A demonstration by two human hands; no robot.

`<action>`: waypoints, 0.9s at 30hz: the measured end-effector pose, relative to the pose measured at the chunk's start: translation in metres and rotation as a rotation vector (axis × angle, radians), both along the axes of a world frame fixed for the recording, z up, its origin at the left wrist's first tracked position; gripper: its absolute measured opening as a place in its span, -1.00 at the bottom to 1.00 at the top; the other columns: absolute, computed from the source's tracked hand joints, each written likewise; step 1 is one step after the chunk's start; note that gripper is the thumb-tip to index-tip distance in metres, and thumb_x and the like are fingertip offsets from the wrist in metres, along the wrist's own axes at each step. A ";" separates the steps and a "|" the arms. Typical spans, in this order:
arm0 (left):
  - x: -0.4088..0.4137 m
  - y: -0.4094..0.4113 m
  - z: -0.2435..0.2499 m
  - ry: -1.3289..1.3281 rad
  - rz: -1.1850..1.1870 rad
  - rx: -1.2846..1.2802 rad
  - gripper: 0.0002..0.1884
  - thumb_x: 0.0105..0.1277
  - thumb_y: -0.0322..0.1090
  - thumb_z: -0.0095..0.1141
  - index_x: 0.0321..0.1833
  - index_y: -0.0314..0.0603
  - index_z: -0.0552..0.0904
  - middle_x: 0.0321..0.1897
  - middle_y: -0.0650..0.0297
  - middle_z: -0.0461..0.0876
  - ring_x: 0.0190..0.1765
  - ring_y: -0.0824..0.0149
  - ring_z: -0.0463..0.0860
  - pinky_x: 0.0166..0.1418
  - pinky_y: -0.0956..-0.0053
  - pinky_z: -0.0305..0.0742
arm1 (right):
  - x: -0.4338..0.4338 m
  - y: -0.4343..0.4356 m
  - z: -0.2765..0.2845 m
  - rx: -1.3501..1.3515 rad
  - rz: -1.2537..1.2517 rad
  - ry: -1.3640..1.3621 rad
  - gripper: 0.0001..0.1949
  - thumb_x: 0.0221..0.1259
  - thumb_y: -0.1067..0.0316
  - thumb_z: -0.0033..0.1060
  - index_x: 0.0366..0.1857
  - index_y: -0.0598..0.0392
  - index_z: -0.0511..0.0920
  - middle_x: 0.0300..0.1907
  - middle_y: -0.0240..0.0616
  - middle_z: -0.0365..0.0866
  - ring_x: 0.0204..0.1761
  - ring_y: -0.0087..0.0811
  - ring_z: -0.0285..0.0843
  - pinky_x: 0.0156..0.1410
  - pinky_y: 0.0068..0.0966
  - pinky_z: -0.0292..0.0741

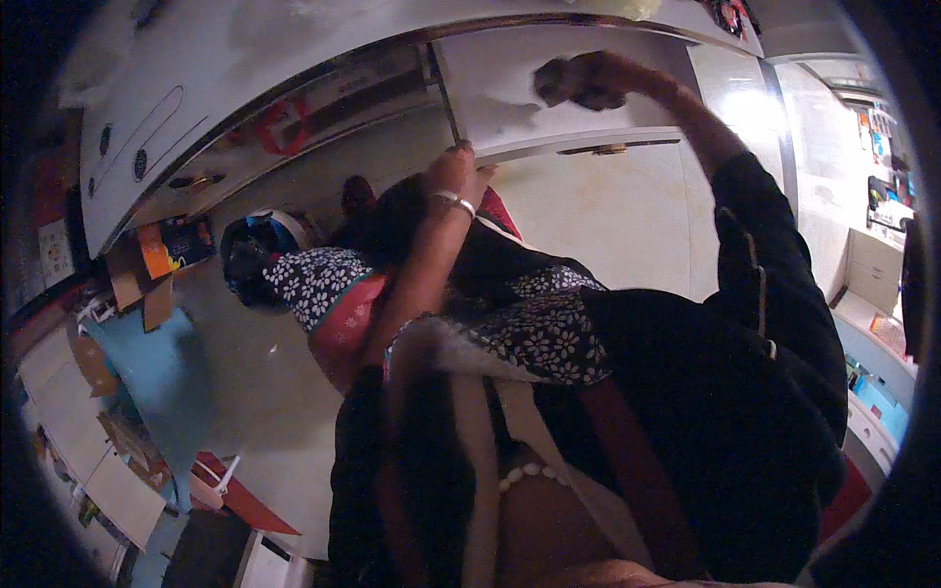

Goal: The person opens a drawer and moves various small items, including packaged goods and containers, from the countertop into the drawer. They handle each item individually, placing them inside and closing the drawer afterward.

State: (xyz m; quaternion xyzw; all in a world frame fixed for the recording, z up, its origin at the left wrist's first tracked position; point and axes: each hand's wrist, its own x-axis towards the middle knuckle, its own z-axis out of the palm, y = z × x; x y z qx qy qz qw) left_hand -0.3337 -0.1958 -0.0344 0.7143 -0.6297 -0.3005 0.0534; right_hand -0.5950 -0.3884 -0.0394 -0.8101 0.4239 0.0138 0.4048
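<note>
My left hand (456, 173), with a silver bangle at the wrist, is closed around the near corner of a white cabinet panel (507, 62). Further out and to the right, my right hand (621, 70) holds a dark, crumpled cloth-like bundle (577, 82) over the panel's pale, smudged surface. The bundle is blurred, and I cannot tell whether it touches the panel. On the white front below the panel is a dark bar handle (617, 147). Black sleeves and a floral-print apron (548, 323) cover my arms and body.
A white countertop (242, 66) runs along the top. Left of my body stands a bin with a dark bag (253, 257). Beyond it are cardboard boxes (173, 246), a light-blue covered surface (162, 367) and a red bag (250, 500). Lit shelves (875, 147) are far right.
</note>
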 end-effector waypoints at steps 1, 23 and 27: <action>-0.004 0.000 0.004 -0.015 -0.010 0.006 -0.60 -0.02 -0.05 0.21 -0.24 -0.21 0.52 -0.29 0.08 0.60 -0.21 0.07 0.59 -0.13 0.25 0.48 | -0.047 -0.015 -0.011 -0.161 -0.102 -0.177 -0.81 0.05 0.21 0.07 -0.34 0.07 0.53 -0.51 -0.42 0.54 -0.44 -0.55 0.44 -0.30 -0.47 0.46; 0.004 0.008 0.014 -0.051 -0.031 0.077 -0.65 0.02 -0.09 0.18 -0.21 -0.14 0.52 -0.37 0.07 0.61 -0.25 0.06 0.60 -0.19 0.20 0.48 | 0.147 0.061 -0.041 -0.089 0.381 0.464 -0.73 0.06 0.23 -0.05 -0.16 0.03 0.50 -0.21 -0.18 0.58 -0.23 -0.19 0.56 -0.18 -0.28 0.48; -0.009 0.004 0.010 -0.083 -0.086 0.018 -0.64 0.01 -0.08 0.19 -0.21 -0.14 0.53 -0.38 0.07 0.61 -0.25 0.06 0.60 -0.19 0.21 0.47 | 0.159 0.051 -0.082 -0.511 0.795 0.374 -0.73 -0.01 0.30 0.05 -0.17 0.04 0.52 -0.22 -0.12 0.57 -0.20 -0.17 0.56 -0.16 -0.27 0.47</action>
